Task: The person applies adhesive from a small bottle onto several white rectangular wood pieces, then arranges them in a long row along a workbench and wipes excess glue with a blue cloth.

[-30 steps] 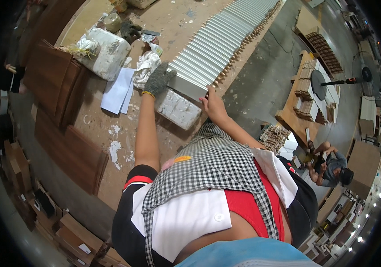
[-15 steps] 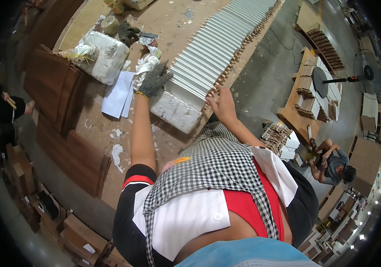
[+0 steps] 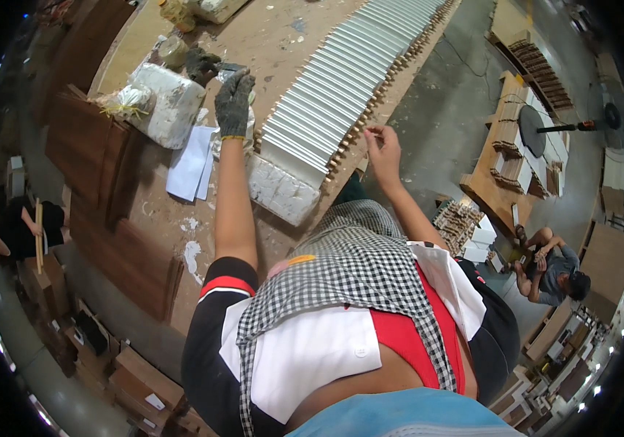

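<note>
My left hand (image 3: 234, 109), in a dark grey knit glove, stretches its fingers over crumpled white wrapping (image 3: 251, 125). Its fingertips reach a flat grey metal blade (image 3: 229, 72), and it partly hides the small container there. Beside the bench edge, my bare right hand (image 3: 385, 154) is loosely bent, thumb apart from the fingers, with nothing visible in it. Between my hands runs a long row of overlapping silvery-white strips (image 3: 334, 91) with brown wooden ends. A white wrapped block (image 3: 283, 191) sits at the row's near end.
White paper sheets (image 3: 191, 164) and a large white wrapped block (image 3: 166, 102) lie to the left, near another dark glove (image 3: 201, 65). Brown wooden panels (image 3: 83, 153) stack at the bench's left. A seated person (image 3: 551, 269) is at the right, beyond stacked parts (image 3: 465, 224).
My left hand has moved from the row's near end, away from me and leftward, to the blade. My right hand has moved off the row's edge, slightly rightward and farther away.
</note>
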